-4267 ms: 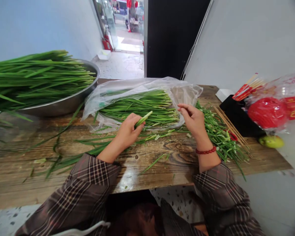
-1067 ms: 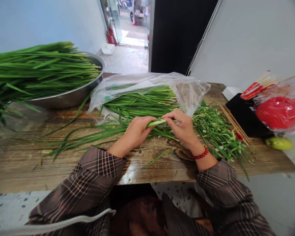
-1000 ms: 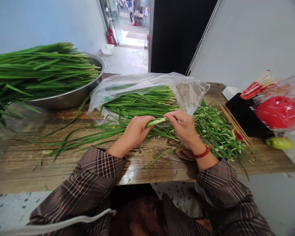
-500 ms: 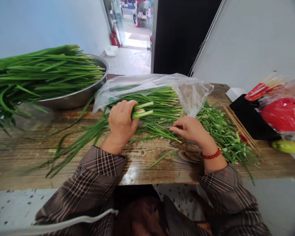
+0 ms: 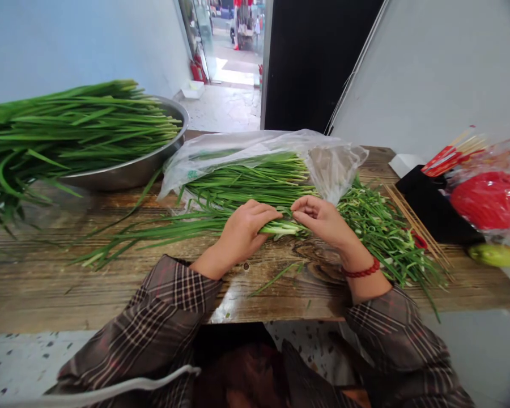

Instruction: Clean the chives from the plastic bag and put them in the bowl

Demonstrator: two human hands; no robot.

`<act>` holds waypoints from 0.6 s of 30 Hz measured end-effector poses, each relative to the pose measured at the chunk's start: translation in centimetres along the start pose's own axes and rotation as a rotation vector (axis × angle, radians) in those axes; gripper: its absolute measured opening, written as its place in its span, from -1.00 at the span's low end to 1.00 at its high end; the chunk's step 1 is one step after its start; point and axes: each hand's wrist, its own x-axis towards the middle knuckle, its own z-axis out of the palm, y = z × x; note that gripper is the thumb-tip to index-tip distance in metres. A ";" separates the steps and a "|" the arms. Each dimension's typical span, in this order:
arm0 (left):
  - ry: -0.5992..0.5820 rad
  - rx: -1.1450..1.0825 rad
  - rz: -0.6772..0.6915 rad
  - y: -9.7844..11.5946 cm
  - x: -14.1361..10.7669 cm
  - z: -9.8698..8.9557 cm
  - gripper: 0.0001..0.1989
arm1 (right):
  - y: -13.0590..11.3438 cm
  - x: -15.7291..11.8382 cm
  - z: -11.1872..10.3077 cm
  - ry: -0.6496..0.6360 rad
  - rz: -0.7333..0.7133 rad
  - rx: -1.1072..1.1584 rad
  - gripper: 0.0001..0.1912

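My left hand (image 5: 247, 229) is closed round a small bunch of garlic chives (image 5: 187, 222). Their pale stem ends (image 5: 284, 227) stick out past my fingers to the right, and the long green leaves trail left over the wooden table. By those ends is my right hand (image 5: 321, 220), its fingers curled and thumb drawn in; what they pinch, if anything, is hidden. Just behind both hands lies a larger pile of garlic chives (image 5: 255, 178), partly in a clear plastic bag (image 5: 238, 141). Loose trimmings (image 5: 378, 232) are heaped right of my right hand.
A steel bowl (image 5: 123, 175) at the left is piled with more garlic chives (image 5: 89, 130). Thin wooden sticks (image 5: 416, 229) lie beside a black holder (image 5: 437, 207) at the right. Near it are a red plastic-wrapped bundle (image 5: 491, 198) and a yellow-green object (image 5: 494, 255). The table's edge (image 5: 280, 318) runs close to me.
My left hand has moved right and slightly down with its bunch, bringing the stem ends up to my right hand. The right hand has shifted little.
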 end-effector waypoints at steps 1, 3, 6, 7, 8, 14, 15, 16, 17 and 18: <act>-0.023 0.017 0.003 0.0 0.0 0.1 -0.62 | -0.1 0.0 0.2 0.017 0.023 0.076 -0.81; -0.064 0.067 -0.011 0.0 0.1 0.1 -0.65 | -0.3 0.1 0.6 0.043 0.058 0.197 -0.74; -0.090 0.128 -0.041 0.1 0.2 0.0 -0.79 | -0.8 0.1 0.9 0.070 0.117 0.367 -0.69; -0.088 0.133 -0.051 0.1 0.2 -0.1 -0.82 | -0.9 0.1 0.9 0.075 0.140 0.427 -0.68; -0.081 0.130 -0.062 0.1 0.2 -0.1 -0.84 | -1.0 0.2 0.8 0.078 0.162 0.483 -0.66; -0.025 0.110 -0.135 -1.2 0.1 -0.4 -0.87 | -0.9 0.0 -1.5 0.242 0.168 0.479 -0.78; -0.011 0.099 -0.153 -1.5 0.1 -0.4 -0.87 | -0.8 -0.2 -2.1 0.264 0.143 0.369 -0.83; 0.003 0.083 -0.169 -1.8 0.1 -0.5 -0.85 | -0.6 -0.4 -2.8 0.243 0.117 0.227 -0.85; 0.012 0.064 -0.182 -2.0 0.1 -0.6 -0.83 | -0.5 -0.6 -3.4 0.171 0.094 0.070 -0.85; 0.016 0.044 -0.194 -2.2 0.1 -0.7 -0.82 | -0.3 -0.8 -3.9 0.065 0.070 -0.084 -0.82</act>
